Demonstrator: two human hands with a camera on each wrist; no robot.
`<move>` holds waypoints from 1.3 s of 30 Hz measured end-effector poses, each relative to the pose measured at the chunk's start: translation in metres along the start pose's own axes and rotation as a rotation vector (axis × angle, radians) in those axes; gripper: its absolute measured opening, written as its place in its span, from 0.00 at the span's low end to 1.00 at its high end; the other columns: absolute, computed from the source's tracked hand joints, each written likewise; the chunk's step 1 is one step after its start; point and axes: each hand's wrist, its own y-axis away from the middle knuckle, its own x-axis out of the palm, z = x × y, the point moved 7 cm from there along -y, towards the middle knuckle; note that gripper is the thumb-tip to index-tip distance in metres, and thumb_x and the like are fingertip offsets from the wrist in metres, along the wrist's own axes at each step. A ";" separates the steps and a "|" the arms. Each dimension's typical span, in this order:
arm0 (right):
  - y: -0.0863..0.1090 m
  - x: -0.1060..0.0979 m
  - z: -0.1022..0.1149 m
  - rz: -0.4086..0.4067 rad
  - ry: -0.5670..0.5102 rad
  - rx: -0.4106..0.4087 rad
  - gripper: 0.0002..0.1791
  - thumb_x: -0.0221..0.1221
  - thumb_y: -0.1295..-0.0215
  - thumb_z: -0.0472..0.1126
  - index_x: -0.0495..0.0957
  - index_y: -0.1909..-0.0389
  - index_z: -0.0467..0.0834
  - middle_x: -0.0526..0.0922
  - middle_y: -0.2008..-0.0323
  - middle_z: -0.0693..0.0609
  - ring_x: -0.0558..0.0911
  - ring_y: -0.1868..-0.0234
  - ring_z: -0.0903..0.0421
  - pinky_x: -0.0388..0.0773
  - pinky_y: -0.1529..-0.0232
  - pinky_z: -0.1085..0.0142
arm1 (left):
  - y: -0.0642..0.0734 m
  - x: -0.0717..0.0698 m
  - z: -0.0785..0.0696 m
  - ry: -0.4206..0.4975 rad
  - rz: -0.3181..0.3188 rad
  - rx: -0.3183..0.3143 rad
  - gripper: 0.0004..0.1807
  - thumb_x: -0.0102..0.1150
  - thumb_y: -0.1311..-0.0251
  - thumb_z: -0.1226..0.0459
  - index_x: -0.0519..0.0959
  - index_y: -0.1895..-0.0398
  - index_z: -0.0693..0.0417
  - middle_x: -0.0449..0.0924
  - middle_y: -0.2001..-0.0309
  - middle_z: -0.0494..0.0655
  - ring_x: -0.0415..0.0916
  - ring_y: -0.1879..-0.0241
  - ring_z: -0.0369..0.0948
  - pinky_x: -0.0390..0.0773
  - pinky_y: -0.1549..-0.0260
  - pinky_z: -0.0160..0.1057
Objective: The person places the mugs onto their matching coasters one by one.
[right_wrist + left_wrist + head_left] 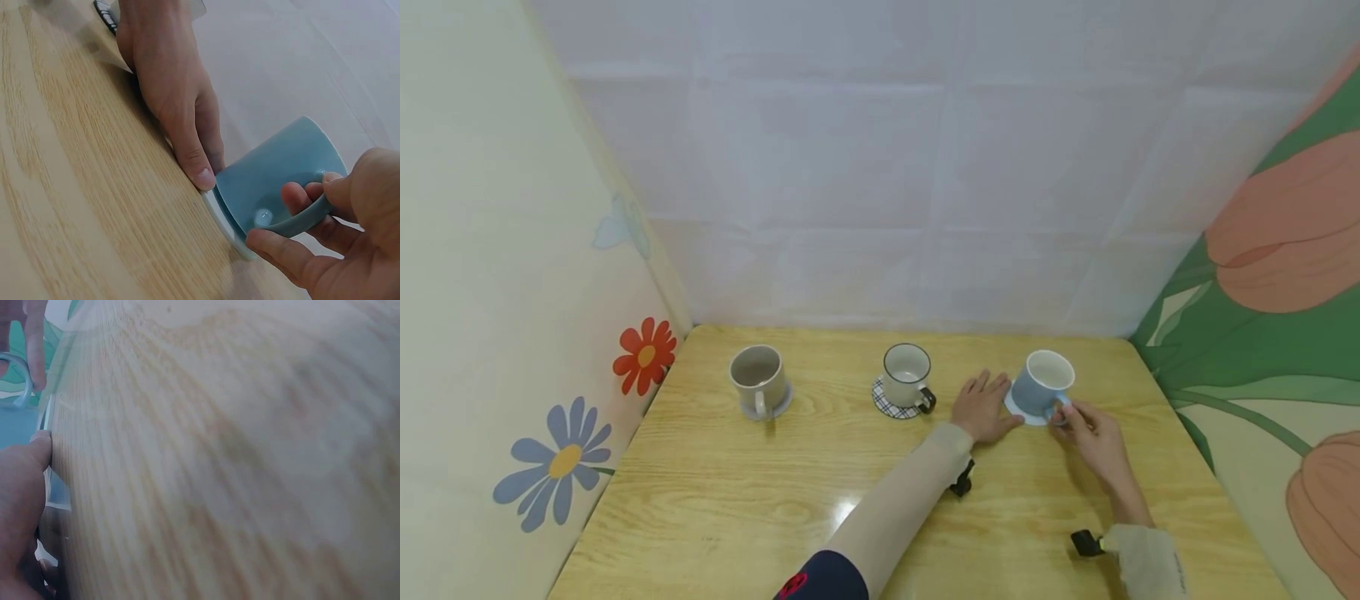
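A light blue mug (1037,390) with a white inside is at the right of the table, over a pale round coaster (1017,408). My right hand (1093,442) pinches the mug's handle (297,219) between thumb and fingers. Whether the mug's base fully rests on the coaster, I cannot tell. My left hand (983,408) lies on the table just left of the mug, its fingers stretched out. In the right wrist view, the left thumb (201,178) touches the coaster's edge. The left wrist view catches only part of the left hand (19,500) and the blue handle.
A white mug with a dark rim (904,379) stands on a checked coaster (886,407) mid-table. Further left, a grey-beige mug (752,375) sits on a pale purple coaster (784,404). A white sheet (880,167) hangs behind the wooden table (715,500).
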 end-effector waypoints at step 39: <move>-0.002 0.004 -0.004 0.018 0.083 0.040 0.22 0.51 0.14 0.39 0.77 0.44 0.19 0.87 0.60 0.37 0.88 0.59 0.69 0.89 0.54 0.71 | 0.001 -0.003 0.001 0.009 -0.014 0.009 0.45 0.43 0.27 0.27 0.54 0.13 0.33 0.51 0.14 0.30 0.45 0.13 0.41 0.49 0.15 0.43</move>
